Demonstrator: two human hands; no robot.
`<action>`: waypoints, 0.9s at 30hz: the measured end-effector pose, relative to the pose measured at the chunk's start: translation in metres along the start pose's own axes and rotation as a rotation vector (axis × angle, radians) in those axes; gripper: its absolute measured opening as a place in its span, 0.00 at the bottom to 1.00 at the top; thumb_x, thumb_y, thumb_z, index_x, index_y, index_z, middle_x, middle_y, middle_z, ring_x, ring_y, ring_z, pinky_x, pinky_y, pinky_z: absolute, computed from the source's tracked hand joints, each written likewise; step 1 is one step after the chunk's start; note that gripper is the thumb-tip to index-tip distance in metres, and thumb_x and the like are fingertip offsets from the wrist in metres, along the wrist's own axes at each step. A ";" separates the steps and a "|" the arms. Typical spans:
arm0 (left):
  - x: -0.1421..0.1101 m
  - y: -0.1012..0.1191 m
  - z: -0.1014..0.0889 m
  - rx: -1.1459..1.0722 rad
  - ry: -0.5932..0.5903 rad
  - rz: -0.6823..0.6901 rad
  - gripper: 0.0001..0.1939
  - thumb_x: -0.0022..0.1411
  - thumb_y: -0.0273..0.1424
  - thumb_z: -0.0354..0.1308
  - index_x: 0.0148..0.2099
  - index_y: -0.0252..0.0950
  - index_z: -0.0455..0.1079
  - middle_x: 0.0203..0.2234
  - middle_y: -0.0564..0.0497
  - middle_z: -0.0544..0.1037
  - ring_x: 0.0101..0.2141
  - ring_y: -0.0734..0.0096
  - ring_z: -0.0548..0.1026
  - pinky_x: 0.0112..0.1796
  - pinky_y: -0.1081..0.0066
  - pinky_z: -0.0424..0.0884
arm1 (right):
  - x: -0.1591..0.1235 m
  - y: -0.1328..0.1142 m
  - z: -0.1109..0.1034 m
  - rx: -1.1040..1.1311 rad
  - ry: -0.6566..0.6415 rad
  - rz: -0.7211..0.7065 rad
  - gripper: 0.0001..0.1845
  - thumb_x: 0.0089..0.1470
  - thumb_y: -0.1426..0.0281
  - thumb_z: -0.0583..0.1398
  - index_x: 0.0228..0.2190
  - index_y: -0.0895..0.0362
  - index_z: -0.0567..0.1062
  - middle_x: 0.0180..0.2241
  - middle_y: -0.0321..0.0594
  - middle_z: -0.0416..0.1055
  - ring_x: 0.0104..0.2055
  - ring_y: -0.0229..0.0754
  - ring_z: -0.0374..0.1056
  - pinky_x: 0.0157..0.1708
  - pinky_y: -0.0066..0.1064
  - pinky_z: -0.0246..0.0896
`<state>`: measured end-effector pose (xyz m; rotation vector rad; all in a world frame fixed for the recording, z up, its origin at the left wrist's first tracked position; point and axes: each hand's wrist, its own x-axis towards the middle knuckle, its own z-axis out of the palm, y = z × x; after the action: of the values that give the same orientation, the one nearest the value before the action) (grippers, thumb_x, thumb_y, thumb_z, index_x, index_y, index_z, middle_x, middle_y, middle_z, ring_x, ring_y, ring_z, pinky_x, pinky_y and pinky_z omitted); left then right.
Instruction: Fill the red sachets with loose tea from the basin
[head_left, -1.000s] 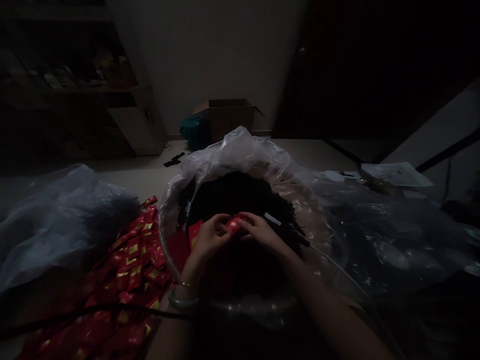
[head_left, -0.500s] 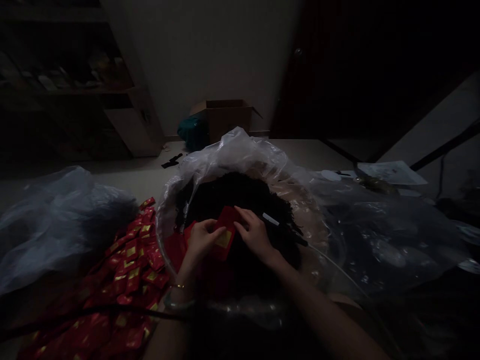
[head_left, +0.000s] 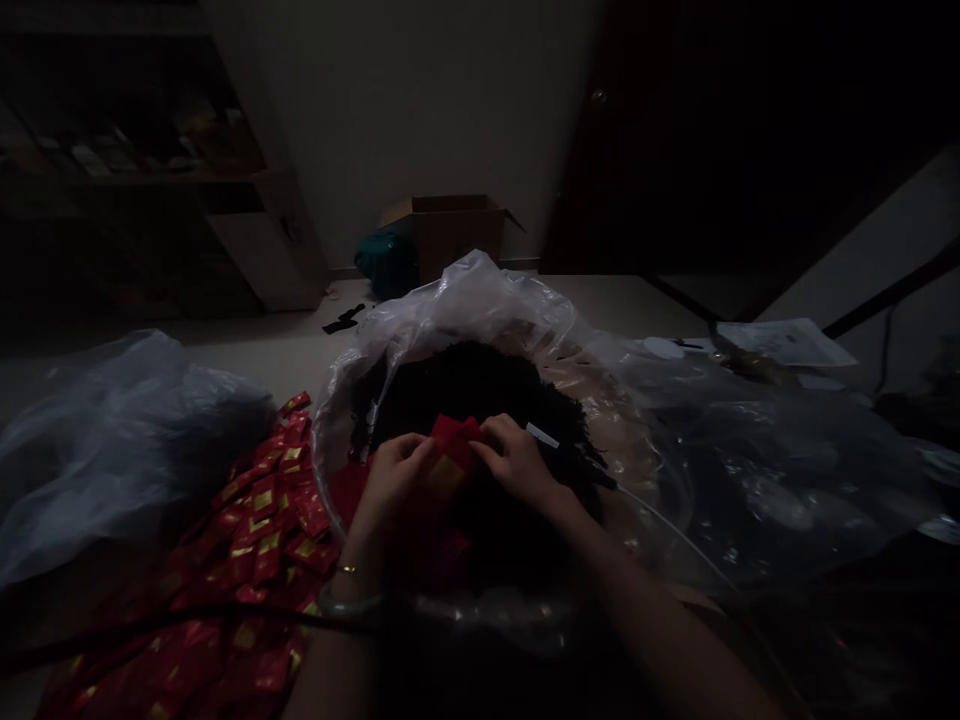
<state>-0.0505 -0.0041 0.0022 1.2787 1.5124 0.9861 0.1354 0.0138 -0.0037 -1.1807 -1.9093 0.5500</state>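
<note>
Inside the plastic liner (head_left: pixel 480 285) lies black material (head_left: pixel 469 378).

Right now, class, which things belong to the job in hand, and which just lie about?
Likely the job:
held red packet
loose dark heap
plastic liner around it
piled red packets

Probably lying about:
cardboard box
teal bundle
black scrap

The room is dim. At twelve o'clock a plain, pale wall (head_left: pixel 420 110) meets the light floor (head_left: pixel 289 352) along a skirting board (head_left: pixel 521 265). Shelving (head_left: pixel 150 181) with cluttered shelves stands at ten o'clock; a dark door (head_left: pixel 697 150) with a shiny knob (head_left: pixel 598 96), at one.
</note>
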 end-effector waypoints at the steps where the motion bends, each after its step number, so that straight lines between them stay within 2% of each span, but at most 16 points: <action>1: 0.002 -0.003 -0.006 0.053 0.025 -0.008 0.18 0.50 0.43 0.55 0.32 0.32 0.74 0.24 0.48 0.78 0.27 0.65 0.73 0.27 0.72 0.65 | 0.001 0.000 -0.004 0.014 -0.035 0.030 0.07 0.51 0.73 0.59 0.23 0.56 0.67 0.25 0.35 0.64 0.27 0.37 0.60 0.27 0.28 0.56; 4: 0.007 -0.012 -0.022 0.342 0.172 -0.021 0.16 0.52 0.39 0.53 0.31 0.33 0.75 0.27 0.44 0.79 0.31 0.59 0.75 0.33 0.66 0.67 | 0.003 0.000 -0.015 0.075 -0.111 0.095 0.07 0.52 0.70 0.58 0.24 0.56 0.66 0.23 0.33 0.64 0.24 0.36 0.59 0.25 0.27 0.53; 6: 0.009 -0.013 -0.025 0.459 0.358 0.039 0.15 0.52 0.39 0.55 0.33 0.34 0.76 0.31 0.42 0.80 0.36 0.55 0.75 0.39 0.62 0.67 | 0.005 0.001 -0.019 0.168 -0.141 0.109 0.04 0.52 0.69 0.57 0.27 0.56 0.67 0.24 0.33 0.67 0.26 0.36 0.62 0.26 0.27 0.55; 8: 0.009 -0.009 -0.022 0.373 0.494 0.173 0.19 0.51 0.42 0.56 0.38 0.34 0.76 0.37 0.41 0.79 0.41 0.54 0.74 0.44 0.61 0.66 | 0.005 0.002 -0.021 0.252 -0.159 0.105 0.03 0.52 0.69 0.57 0.31 0.56 0.69 0.28 0.35 0.72 0.30 0.38 0.67 0.30 0.28 0.59; 9: 0.008 -0.006 -0.018 0.255 0.482 0.214 0.21 0.52 0.45 0.55 0.39 0.33 0.75 0.37 0.41 0.79 0.41 0.56 0.74 0.44 0.62 0.66 | 0.005 0.002 -0.021 0.278 -0.161 0.100 0.05 0.52 0.70 0.57 0.33 0.56 0.71 0.30 0.36 0.73 0.32 0.39 0.68 0.32 0.29 0.60; 11: 0.005 -0.001 -0.008 -0.018 0.227 0.149 0.26 0.54 0.49 0.51 0.43 0.32 0.74 0.36 0.43 0.80 0.37 0.60 0.75 0.40 0.64 0.69 | 0.005 0.001 -0.020 0.293 -0.159 0.081 0.08 0.53 0.70 0.57 0.36 0.56 0.73 0.34 0.38 0.75 0.35 0.41 0.70 0.35 0.30 0.62; 13: 0.001 0.003 0.002 -0.126 -0.010 0.026 0.28 0.54 0.51 0.52 0.40 0.32 0.75 0.32 0.46 0.80 0.36 0.61 0.75 0.37 0.67 0.69 | 0.004 -0.002 -0.018 0.298 -0.181 0.040 0.09 0.54 0.72 0.56 0.36 0.56 0.75 0.35 0.38 0.76 0.36 0.41 0.70 0.36 0.30 0.62; 17: -0.006 0.006 0.007 -0.166 -0.266 -0.148 0.27 0.52 0.52 0.53 0.34 0.31 0.75 0.21 0.51 0.76 0.25 0.68 0.71 0.27 0.72 0.65 | 0.001 -0.008 -0.019 0.256 -0.253 -0.059 0.12 0.52 0.78 0.54 0.33 0.56 0.77 0.32 0.36 0.77 0.33 0.39 0.70 0.36 0.29 0.61; 20: -0.009 0.009 0.002 -0.163 -0.400 -0.139 0.26 0.51 0.52 0.55 0.31 0.31 0.74 0.19 0.54 0.73 0.22 0.74 0.67 0.24 0.74 0.62 | 0.000 -0.012 -0.023 0.189 -0.310 -0.105 0.12 0.52 0.78 0.55 0.35 0.57 0.77 0.31 0.36 0.77 0.32 0.38 0.69 0.35 0.29 0.60; 24: -0.011 0.014 -0.002 -0.130 -0.519 -0.098 0.27 0.47 0.53 0.58 0.28 0.31 0.71 0.16 0.57 0.66 0.18 0.80 0.59 0.20 0.77 0.55 | -0.001 -0.017 -0.030 0.116 -0.414 -0.157 0.13 0.53 0.77 0.56 0.39 0.55 0.77 0.33 0.36 0.77 0.32 0.38 0.69 0.40 0.31 0.59; 27: -0.011 0.015 0.000 -0.038 -0.493 0.007 0.26 0.51 0.51 0.55 0.29 0.30 0.74 0.15 0.56 0.66 0.18 0.78 0.60 0.21 0.76 0.54 | -0.001 -0.018 -0.033 0.112 -0.455 -0.139 0.14 0.54 0.77 0.55 0.39 0.55 0.77 0.33 0.37 0.78 0.32 0.38 0.70 0.42 0.33 0.59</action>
<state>-0.0457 -0.0132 0.0178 1.3763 1.1025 0.6356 0.1533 0.0024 0.0280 -0.8930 -2.2846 0.8950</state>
